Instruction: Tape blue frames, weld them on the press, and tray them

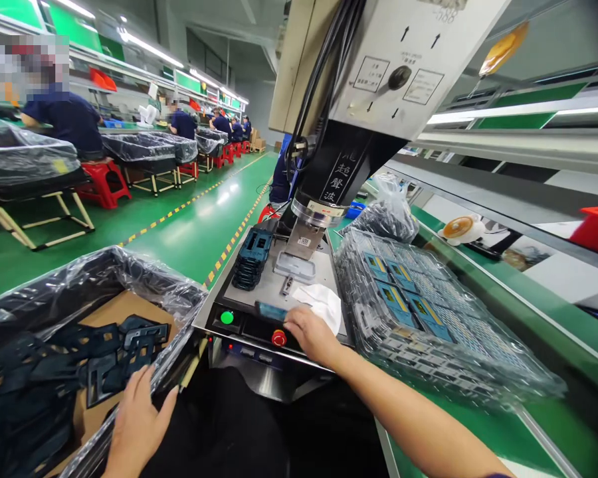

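Note:
My right hand (311, 332) is closed on one end of a dark blue-green flat plastic part (272, 311), which it holds over the front of the machine's base. Close by are a green button (226, 317) and a red stop button (278, 338). My left hand (142, 415) hovers at the near edge of a bin lined with clear plastic (144, 259), fingers apart and holding nothing. Several dark plastic frames (102, 338) lie loose on cardboard in that bin. A stack of similar frames (252, 255) stands on the machine's metal plate (239, 295).
The ultrasonic machine's head (303, 236) hangs over a clear fixture (295, 267). A white cloth (326, 302) lies beside it. At right, stacked clear trays (428, 358) hold blue-green parts with yellow strips. Workers in dark shirts (64, 123) sit along the line at left.

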Available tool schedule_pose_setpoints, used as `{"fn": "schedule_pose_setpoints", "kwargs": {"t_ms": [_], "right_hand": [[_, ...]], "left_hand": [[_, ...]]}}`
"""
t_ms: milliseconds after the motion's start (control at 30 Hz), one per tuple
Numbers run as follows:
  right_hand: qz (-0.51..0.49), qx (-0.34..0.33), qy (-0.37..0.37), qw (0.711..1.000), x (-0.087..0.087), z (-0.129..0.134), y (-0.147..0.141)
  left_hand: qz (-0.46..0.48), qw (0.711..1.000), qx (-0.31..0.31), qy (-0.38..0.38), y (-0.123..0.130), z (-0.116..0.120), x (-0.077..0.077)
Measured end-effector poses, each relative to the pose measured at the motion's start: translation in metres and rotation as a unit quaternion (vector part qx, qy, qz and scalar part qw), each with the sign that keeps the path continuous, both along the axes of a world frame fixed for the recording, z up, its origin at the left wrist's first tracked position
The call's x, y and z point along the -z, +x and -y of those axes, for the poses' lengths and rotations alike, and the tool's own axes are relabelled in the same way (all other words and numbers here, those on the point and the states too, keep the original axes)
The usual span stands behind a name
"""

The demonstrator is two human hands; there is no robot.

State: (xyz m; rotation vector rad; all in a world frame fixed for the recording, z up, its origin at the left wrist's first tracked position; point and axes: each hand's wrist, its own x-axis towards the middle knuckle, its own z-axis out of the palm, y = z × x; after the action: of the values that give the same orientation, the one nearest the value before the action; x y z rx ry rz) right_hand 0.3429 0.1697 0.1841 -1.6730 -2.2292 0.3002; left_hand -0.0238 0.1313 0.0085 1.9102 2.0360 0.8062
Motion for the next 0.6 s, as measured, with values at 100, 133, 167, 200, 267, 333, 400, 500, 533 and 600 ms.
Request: {"fn": "schedule_pose_setpoints", "kwargs": {"t_ms": [100, 133, 167, 200, 267, 333, 400, 500, 533, 600], "right_hand": [[-0.105, -0.058, -0.136, 0.983, 0.011, 0.033, -0.025], [-0.132, -0.061, -0.187, 0.971, 0.018, 0.041, -0.033], [-0.157, -0.059, -0.239, 0.956, 0.025, 0.048, -0.041], [-0.181, -0.051, -0.288, 0.939, 0.033, 0.053, -0.049], [-0.233, -0.031, -0.364, 0.901, 0.051, 0.061, -0.063], [-0.285, -0.004, -0.397, 0.872, 0.069, 0.065, -0.077], [-0.307, 0.025, -0.391, 0.868, 0.085, 0.067, -0.088], [-0.264, 0.052, -0.37, 0.889, 0.103, 0.069, -0.101], [-0.242, 0.056, -0.367, 0.897, 0.107, 0.069, -0.104], [-0.204, 0.052, -0.359, 0.909, 0.113, 0.072, -0.109]], "left_hand": [[0.215, 0.97, 0.086, -0.067, 0.032, 0.016, -0.031], [0.272, 0.95, 0.124, -0.084, 0.041, 0.022, -0.042], [0.309, 0.933, 0.159, -0.095, 0.049, 0.027, -0.052], [0.335, 0.916, 0.192, -0.108, 0.054, 0.032, -0.061], [0.364, 0.89, 0.229, -0.153, 0.06, 0.037, -0.072], [0.371, 0.881, 0.198, -0.216, 0.059, 0.04, -0.074], [0.418, 0.857, 0.135, -0.27, 0.055, 0.042, -0.069], [0.483, 0.816, 0.048, -0.315, 0.05, 0.048, -0.055], [0.487, 0.811, 0.033, -0.322, 0.048, 0.051, -0.05], [0.481, 0.81, 0.023, -0.334, 0.047, 0.056, -0.041]]}}
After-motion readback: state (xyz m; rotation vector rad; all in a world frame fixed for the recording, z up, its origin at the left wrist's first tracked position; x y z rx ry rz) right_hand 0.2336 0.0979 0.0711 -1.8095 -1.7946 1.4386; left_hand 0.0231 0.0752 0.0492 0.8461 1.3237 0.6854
